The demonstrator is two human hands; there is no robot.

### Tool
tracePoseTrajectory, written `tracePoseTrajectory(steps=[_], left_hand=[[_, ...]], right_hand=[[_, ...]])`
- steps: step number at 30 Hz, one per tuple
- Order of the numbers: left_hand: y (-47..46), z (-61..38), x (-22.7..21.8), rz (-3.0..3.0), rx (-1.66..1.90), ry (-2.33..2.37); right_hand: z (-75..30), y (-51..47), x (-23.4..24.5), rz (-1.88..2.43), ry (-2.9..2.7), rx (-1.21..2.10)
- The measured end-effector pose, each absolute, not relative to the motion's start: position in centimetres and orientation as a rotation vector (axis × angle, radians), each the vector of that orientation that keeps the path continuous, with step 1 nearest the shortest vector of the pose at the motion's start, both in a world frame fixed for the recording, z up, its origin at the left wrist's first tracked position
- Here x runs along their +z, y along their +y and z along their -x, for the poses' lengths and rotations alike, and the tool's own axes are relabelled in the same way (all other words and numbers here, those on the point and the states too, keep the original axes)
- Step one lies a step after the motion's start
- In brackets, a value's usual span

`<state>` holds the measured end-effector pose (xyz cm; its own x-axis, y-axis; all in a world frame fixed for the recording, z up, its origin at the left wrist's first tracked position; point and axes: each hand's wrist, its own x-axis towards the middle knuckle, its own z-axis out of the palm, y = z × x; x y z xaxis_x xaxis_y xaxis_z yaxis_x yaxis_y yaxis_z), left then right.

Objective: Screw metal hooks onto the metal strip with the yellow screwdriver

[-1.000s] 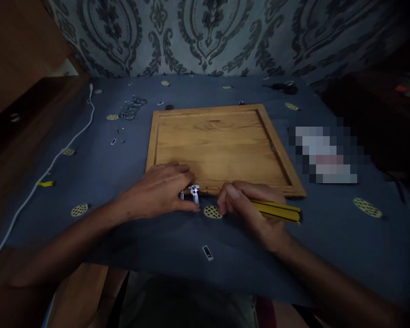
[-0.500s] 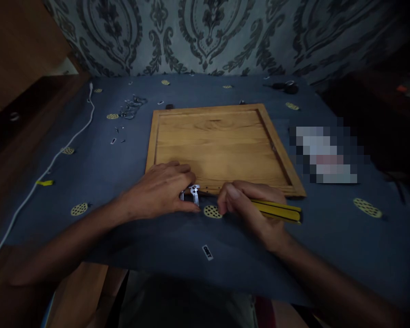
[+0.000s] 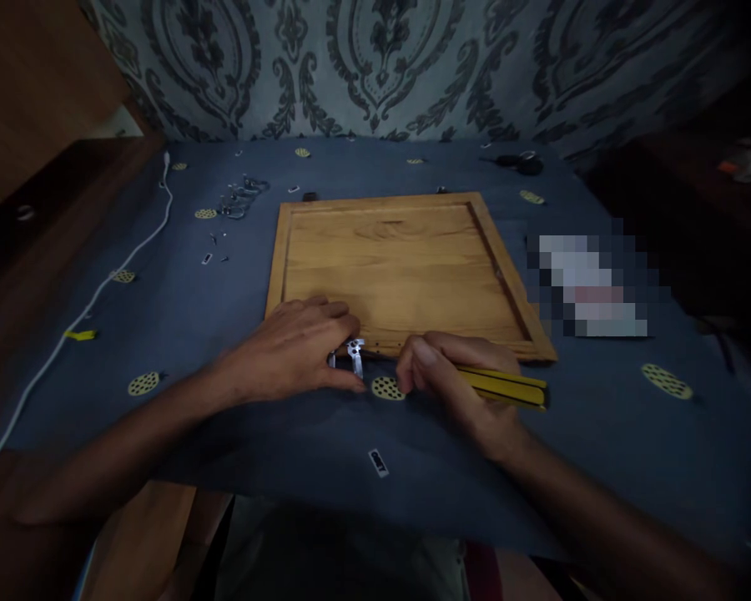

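Note:
A wooden framed panel point(image 3: 381, 275), like a cabinet door, lies flat on the dark blue cloth. At its near edge my left hand point(image 3: 306, 346) is closed, fingers over the frame and thumb below, around a shiny metal hinge point(image 3: 355, 357). Just right of it my right hand point(image 3: 454, 376) grips a screwdriver by its yellow-and-black handle point(image 3: 506, 387). The handle's end sticks out to the right, and the tip, pointing left toward the hinge, is hard to see in the dim light. Small dark holes show in the frame between my hands.
Several metal hinges point(image 3: 241, 200) lie at the back left, with small screws point(image 3: 219, 242) in front of them. A white cable point(image 3: 106, 284) runs along the left side. A dark object with a ring point(image 3: 526, 161) is at the back right, and a blurred-out packet point(image 3: 592, 288) lies right of the panel.
The whole view has shifted very slightly. Both hands keep the same hold and place at the panel's near edge.

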<state>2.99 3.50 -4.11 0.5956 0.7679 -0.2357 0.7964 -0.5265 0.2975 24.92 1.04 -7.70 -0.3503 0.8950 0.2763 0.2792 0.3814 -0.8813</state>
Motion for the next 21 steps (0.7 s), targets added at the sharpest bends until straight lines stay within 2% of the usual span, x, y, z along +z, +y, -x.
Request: tracePoseTrajectory(steps=[9,21], left_hand=[[3.8,-2.9,-4.5,-2.391,0.217,1.268],[3.9,-2.3,-3.9,-2.404,0.043,1.227]], right_hand=[[-25.1,1.1,-7.3,0.999,-1.878,0.969],[-24.9,1.1,-7.0,1.017,-1.867,0.972]])
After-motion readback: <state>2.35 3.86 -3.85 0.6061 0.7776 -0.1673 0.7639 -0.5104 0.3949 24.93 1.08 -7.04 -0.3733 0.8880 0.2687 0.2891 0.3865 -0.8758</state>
